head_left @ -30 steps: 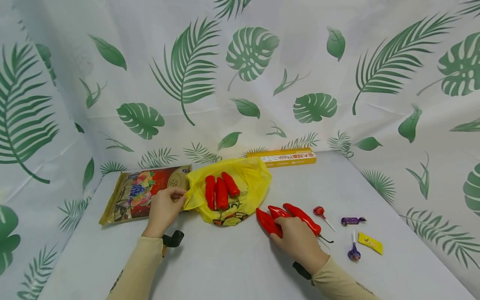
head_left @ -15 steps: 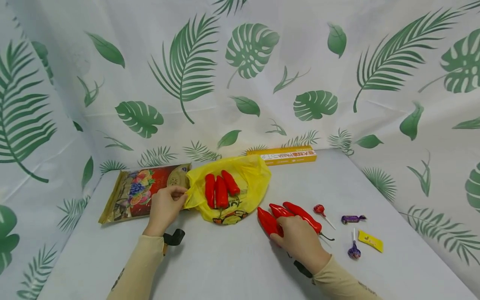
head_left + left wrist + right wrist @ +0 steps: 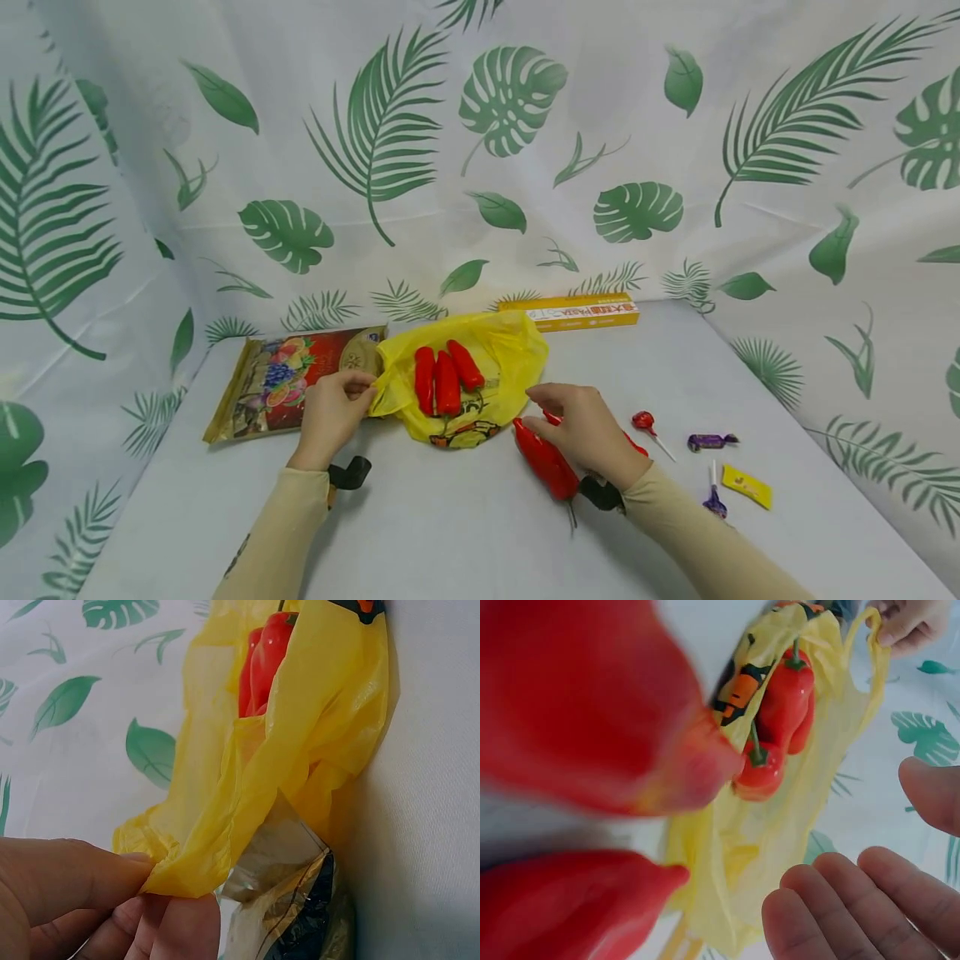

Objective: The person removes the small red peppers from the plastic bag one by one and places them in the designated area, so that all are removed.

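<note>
My left hand (image 3: pixel 332 417) pinches the left edge of a yellow plastic bag (image 3: pixel 517 358) between thumb and fingers, as the left wrist view also shows. Three red peppers (image 3: pixel 447 385) lie on the opened bag. To the bag's right, another red pepper (image 3: pixel 547 458) points its stem toward me. Over it and its neighbours is my right hand (image 3: pixel 596 429), which hides most of the other loose peppers. In the right wrist view, the right hand's fingers (image 3: pixel 840 900) are extended, thumb apart, with nothing between them. Two loose peppers (image 3: pixel 570 907) loom close to that camera.
A red and gold candy packet (image 3: pixel 300 379) lies left of the bag. Behind it is an orange pasta box (image 3: pixel 592 312). On the right lie a red lollipop (image 3: pixel 645 422), a purple lollipop (image 3: pixel 714 500), a purple-wrapped candy (image 3: pixel 711 442) and a yellow packet (image 3: pixel 746 486).
My right hand has lifted off the loose peppers and its fingers have moved up toward the bag. The nearest pepper's body and stem now show. The left hand keeps its pinch on the bag.
</note>
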Demonstrator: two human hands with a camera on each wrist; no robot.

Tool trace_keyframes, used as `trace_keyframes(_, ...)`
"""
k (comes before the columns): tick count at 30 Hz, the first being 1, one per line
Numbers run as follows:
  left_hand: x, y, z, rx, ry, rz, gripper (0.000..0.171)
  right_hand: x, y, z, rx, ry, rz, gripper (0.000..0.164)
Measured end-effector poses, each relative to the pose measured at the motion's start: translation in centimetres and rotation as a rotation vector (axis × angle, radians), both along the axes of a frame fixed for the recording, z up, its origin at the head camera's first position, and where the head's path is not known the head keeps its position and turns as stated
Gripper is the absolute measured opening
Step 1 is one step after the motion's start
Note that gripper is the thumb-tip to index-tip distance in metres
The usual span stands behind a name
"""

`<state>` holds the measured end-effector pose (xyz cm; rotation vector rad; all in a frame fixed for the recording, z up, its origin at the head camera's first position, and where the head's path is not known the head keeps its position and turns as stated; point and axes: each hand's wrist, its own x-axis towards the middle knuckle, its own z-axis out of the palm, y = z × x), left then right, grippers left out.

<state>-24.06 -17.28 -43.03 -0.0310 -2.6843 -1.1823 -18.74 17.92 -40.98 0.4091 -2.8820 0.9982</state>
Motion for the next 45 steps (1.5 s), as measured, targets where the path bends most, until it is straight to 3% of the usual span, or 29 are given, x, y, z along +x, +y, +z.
trace_keyframes(5, -0.1, -0.1, 0.1, 0.002, -0.009, 0.005, 0.015, -3.2, -1.3, -0.5, -0.039, -0.026, 0.050, 0.046)
trace_keyframes(13, 0.0, -0.4, 0.1, 0.000, -0.020, 0.007, 0.016, -7.7, -4.1, -1.5, -0.092, -0.197, 0.044, 0.055)
trace_keyframes(25, 0.0, -0.2, -0.2, -0.002, -0.016, 0.010, 0.015, -13.2, -7.6, -3.5, -0.023, -0.264, -0.043, 0.058)
trace_keyframes(30, -0.1, -0.3, -0.2, -0.004, -0.015, 0.015, 0.015, -14.1, -8.4, -3.5, -0.012, -0.270, -0.056, 0.055)
trace_keyframes(36, -0.2, -0.2, -0.3, -0.009, 0.000, 0.015, 0.014, -13.8, -8.7, -3.1, -0.044, -0.301, -0.098, 0.055)
trace_keyframes(45, -0.1, 0.0, -0.3, 0.004, 0.001, 0.007, 0.014, -13.9, -9.3, -3.3, -0.044, -0.262, -0.126, 0.054)
